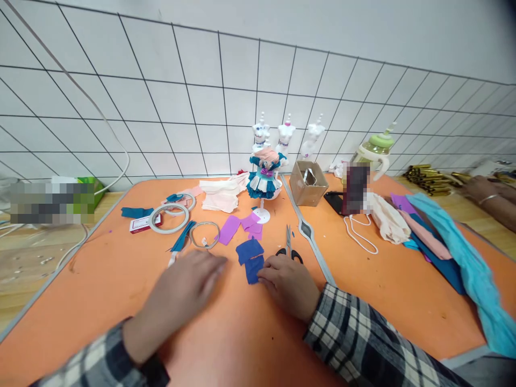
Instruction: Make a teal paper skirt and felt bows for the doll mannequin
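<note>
Two small dark blue fabric pieces (249, 250) lie overlapping on the orange table mat (226, 344). My right hand (288, 282) rests at the right edge of the nearer piece, its fingertips closed on that edge. Just beyond that hand lie scissors (288, 248) with black handles, blades pointing away. To the left, my left hand (189, 279) is slightly blurred; its fingers reach rightward, the thumb a little apart, with nothing visible in them. Purple fabric pieces (229, 230) and a small embroidery hoop (205, 235) lie beyond my hands.
A doll dress (264, 174) hangs on a stand, with white mini mannequins (285, 133) behind. A cardboard box (308, 185) stands right of it. Larger hoops (168, 230) lie left, long fabric strips (459, 242) right. Another person's hand (484, 191) shows at far right.
</note>
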`<state>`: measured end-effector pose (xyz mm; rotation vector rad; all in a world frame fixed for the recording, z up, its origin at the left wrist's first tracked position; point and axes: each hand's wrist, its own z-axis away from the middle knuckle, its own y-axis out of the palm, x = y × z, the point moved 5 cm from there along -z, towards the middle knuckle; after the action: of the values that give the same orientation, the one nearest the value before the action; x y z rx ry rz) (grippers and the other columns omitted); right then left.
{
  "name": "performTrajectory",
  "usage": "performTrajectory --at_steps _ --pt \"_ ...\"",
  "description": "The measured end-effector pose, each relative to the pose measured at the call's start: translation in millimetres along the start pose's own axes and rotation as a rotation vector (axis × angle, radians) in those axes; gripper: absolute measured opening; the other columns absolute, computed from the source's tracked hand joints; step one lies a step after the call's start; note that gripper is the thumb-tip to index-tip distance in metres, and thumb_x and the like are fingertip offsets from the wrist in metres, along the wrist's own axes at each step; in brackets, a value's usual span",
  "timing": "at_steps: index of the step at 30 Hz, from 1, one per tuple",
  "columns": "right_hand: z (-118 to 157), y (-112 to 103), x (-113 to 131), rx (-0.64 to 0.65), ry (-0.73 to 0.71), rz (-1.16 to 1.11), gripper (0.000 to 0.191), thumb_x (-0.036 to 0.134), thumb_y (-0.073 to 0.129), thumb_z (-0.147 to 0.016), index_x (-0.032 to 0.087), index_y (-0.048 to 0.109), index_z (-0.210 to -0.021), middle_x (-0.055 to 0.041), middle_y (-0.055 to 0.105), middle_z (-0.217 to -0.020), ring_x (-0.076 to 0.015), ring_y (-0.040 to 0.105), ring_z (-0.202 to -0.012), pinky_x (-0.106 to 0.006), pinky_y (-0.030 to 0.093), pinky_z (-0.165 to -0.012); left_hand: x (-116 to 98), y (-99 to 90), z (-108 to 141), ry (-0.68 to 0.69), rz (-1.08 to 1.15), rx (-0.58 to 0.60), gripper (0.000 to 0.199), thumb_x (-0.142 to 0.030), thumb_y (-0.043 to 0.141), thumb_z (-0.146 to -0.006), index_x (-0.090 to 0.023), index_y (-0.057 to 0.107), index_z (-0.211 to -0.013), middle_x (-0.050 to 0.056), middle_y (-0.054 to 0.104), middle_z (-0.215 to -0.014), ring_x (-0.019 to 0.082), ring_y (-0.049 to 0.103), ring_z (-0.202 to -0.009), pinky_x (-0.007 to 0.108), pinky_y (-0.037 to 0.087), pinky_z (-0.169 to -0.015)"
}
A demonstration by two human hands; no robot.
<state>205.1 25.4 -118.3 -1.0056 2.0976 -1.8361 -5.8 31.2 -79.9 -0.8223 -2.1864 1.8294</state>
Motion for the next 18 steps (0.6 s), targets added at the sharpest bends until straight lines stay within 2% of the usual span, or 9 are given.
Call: performTrajectory --at_steps 2,4,6,7,11,14,16,18 --pt "0.0 -4.8 -1.1 -0.058 -0.02 -0.052 0.013 0.02 0.056 -0.092 0.023 0.069 -0.091 -0.0027 0.067 -0.094 -0.0175 0.057 -0.085 -0.03 0.039 -0.07 44.0 -17.3 -4.5 -0.071 -0.035 0.011 0.029 -0.031 0.044 -0.094 -0.024 0.069 -0.107 0.006 0.072 -0.1 0.026 0.064 -0.093 0.036 0.049 -0.077" --pt "0.7 -9.2 0.0 -0.112 -0.054 -0.1 0.016 0.019 0.056 -0.092 0.024 0.068 -0.1 -0.0028 0.067 -0.098 -0.0175 0.058 -0.087 -0.03 0.04 -0.072 77.6 -25.3 -6.6 -0.01 -0.04 0.064 0.027 -0.028 0.047 -0.091 -0.027 0.071 -0.104 0.005 0.072 -0.103 0.025 0.064 -0.095 0.035 0.049 -0.082" --pt "1.2 -11.6 1.4 -0.14 -0.086 -0.124 0.019 0.018 0.056 -0.091 0.024 0.067 -0.105 -0.0028 0.068 -0.099 -0.0177 0.058 -0.087 -0.03 0.04 -0.073 96.9 -24.4 -6.2 0.085 -0.044 0.088 0.031 -0.021 0.046 -0.089 -0.026 0.072 -0.106 0.006 0.071 -0.107 0.024 0.064 -0.101 0.034 0.048 -0.086" --pt "1.3 -12.0 1.6 -0.145 -0.096 -0.127 0.019 0.017 0.056 -0.091 0.025 0.066 -0.104 -0.0026 0.068 -0.098 -0.0178 0.058 -0.086 -0.031 0.04 -0.073 102.4 -20.8 -5.8 0.104 -0.058 0.088 0.036 -0.019 0.045 -0.09 -0.027 0.069 -0.114 0.007 0.069 -0.114 0.025 0.063 -0.105 0.035 0.047 -0.088" --pt "0.4 -12.2 0.2 -0.144 -0.109 -0.12 0.016 0.018 0.056 -0.091 0.025 0.066 -0.1 -0.0018 0.068 -0.093 -0.0183 0.056 -0.083 -0.031 0.038 -0.073 100.7 -1.0 -8.1 0.159 -0.192 -0.007 0.04 -0.025 0.045 -0.093 -0.025 0.06 -0.131 0.011 0.06 -0.136 0.03 0.052 -0.126 0.043 0.041 -0.097" --pt "0.2 -12.1 0.3 -0.137 -0.112 -0.108 0.015 0.019 0.056 -0.091 0.026 0.067 -0.098 -0.0014 0.068 -0.092 -0.0187 0.055 -0.083 -0.031 0.037 -0.072 92.9 9.3 -11.9 0.177 -0.29 -0.046 0.027 -0.032 0.049 -0.095 -0.031 0.069 -0.113 0.005 0.06 -0.138 0.032 0.047 -0.131 0.047 0.035 -0.1" --pt "0.5 -11.8 1.5 -0.129 -0.12 -0.102 0.015 0.019 0.055 -0.091 0.026 0.067 -0.098 -0.0014 0.068 -0.091 -0.0187 0.054 -0.082 -0.031 0.037 -0.071 88.4 9.3 -12.6 0.187 -0.308 -0.073 0.022 -0.031 0.049 -0.095 -0.03 0.072 -0.098 0.003 0.064 -0.134 0.031 0.049 -0.13 0.047 0.033 -0.1" --pt "0.9 -11.6 2.9 -0.128 -0.13 -0.104 0.016 0.019 0.054 -0.092 0.025 0.067 -0.099 -0.0016 0.068 -0.092 -0.0187 0.055 -0.082 -0.032 0.037 -0.072 84.5 4.3 -11.8 0.181 -0.284 -0.117 0.021 -0.03 0.05 -0.094 -0.028 0.071 -0.095 0.004 0.069 -0.126 0.029 0.055 -0.123 0.045 0.034 -0.098"
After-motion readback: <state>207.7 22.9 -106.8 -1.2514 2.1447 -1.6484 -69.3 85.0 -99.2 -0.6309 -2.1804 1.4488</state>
